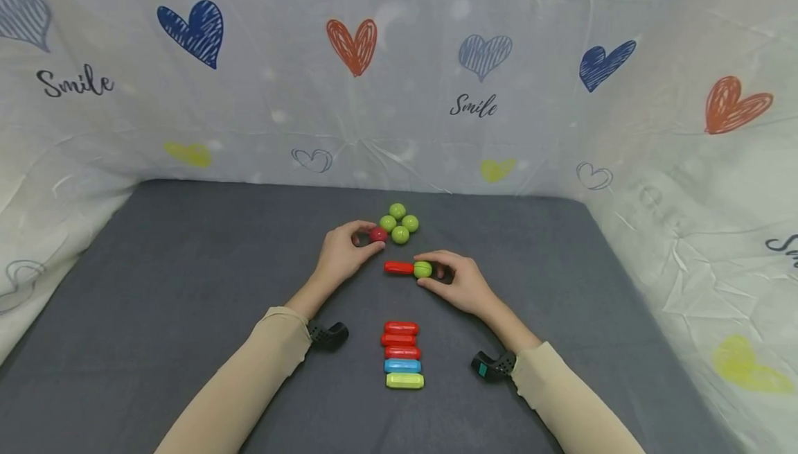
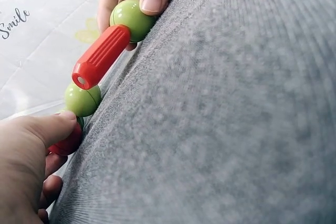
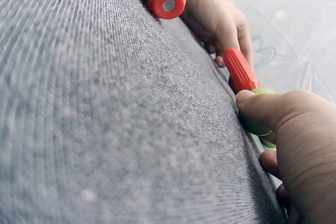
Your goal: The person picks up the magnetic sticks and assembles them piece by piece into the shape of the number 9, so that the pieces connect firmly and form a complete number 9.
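Note:
My left hand [image 1: 341,254] pinches a red ball [image 1: 377,234] between thumb and fingers, beside several green balls [image 1: 397,211] clustered on the grey cloth. My right hand [image 1: 460,281] holds a green ball [image 1: 422,269] whose left side meets a red rod [image 1: 399,268]. In the left wrist view that ribbed rod [image 2: 101,59] points away from the right hand's ball [image 2: 131,19] and shows a small silver disc in its free end. The thumb partly covers the red ball [image 2: 67,141] there. In the right wrist view my right thumb hides much of its green ball [image 3: 254,124].
Nearer to me lies a column of short rods: red ones [image 1: 401,340], a blue one [image 1: 402,366] and a yellow-green one [image 1: 404,381]. The grey cloth [image 1: 218,301] spreads around them. Behind it hangs a white curtain [image 1: 411,93] printed with hearts.

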{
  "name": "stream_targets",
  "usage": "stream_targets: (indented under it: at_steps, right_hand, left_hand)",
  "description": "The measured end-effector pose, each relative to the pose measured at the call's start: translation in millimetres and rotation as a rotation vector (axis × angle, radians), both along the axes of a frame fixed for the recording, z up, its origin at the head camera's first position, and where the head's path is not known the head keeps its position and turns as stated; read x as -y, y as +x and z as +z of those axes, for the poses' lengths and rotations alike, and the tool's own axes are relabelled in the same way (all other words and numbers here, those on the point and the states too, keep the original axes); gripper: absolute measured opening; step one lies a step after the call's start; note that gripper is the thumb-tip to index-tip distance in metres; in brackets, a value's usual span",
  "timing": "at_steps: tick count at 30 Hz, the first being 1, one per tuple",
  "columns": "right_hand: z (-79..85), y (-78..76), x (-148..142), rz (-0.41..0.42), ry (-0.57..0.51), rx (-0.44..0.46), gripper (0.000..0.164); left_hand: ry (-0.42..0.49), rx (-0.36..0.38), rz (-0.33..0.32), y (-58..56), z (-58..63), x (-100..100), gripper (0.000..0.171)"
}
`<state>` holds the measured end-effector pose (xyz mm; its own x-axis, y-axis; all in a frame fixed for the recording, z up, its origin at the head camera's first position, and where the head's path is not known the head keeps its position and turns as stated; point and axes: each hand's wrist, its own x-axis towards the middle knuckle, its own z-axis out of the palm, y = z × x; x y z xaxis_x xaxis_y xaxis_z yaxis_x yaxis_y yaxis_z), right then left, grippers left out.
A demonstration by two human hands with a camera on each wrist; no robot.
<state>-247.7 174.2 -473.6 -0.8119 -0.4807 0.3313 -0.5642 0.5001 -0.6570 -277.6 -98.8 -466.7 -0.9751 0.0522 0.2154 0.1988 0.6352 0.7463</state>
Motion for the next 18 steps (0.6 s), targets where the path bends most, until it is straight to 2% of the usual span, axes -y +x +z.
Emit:
stream_targets:
  at_steps: [7,18]
  right_hand:
    - [-1.1,0.7,0,-0.005,0.007,0.003,0.038]
    - [0.9,1.2,0,-0.006,0.002,-0.004,0.037]
  left_hand:
    - [0.008,-0.011,0.001,6.2,-2.0,0,0.042]
    - [0.033,-0.013,-0.052,28.5,-4.6,7,0.04]
